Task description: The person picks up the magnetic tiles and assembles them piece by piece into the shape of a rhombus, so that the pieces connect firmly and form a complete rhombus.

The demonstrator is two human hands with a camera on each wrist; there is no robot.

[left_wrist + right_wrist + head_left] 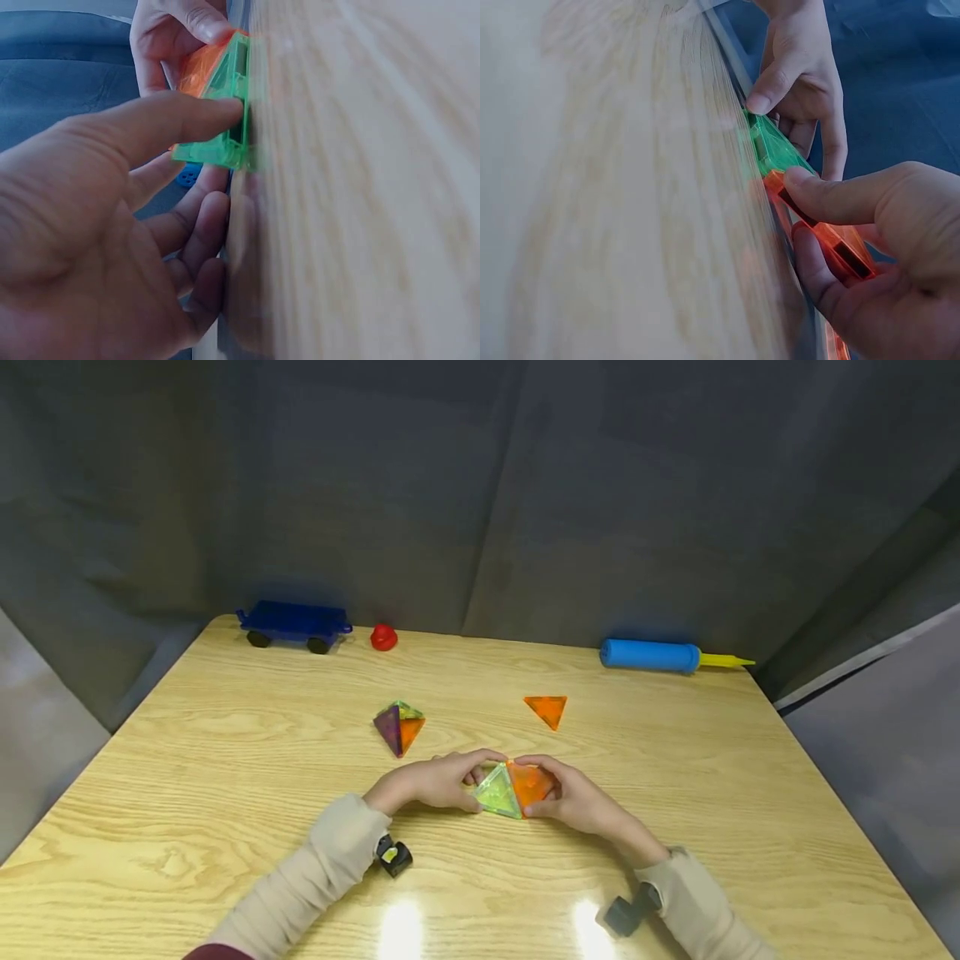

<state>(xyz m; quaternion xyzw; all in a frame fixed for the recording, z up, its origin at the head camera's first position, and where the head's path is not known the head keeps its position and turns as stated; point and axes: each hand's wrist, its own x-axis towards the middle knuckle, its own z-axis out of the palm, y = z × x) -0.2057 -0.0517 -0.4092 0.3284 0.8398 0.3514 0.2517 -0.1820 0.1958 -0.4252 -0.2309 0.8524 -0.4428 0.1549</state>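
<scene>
On table (225, 777): blue-and-yellow pump (651, 656) at far right, blue wagon (292, 619) at far left. With left hand (441, 782), pinching green triangle (498, 792) between fingers; with right hand (583, 799), pinching orange triangle (529, 785), side against the green, mid-table. Beyond left hand, multicoloured pyramid (391, 727). Right of that, loose orange triangle (547, 711). Just beside wagon, small red piece (383, 637).

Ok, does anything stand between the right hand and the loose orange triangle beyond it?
Nothing visible does: the head view shows only tabletop between the right hand and the loose orange triangle. That hand is occupied, though: it grips an orange piece against the green piece held by the left hand.
</scene>
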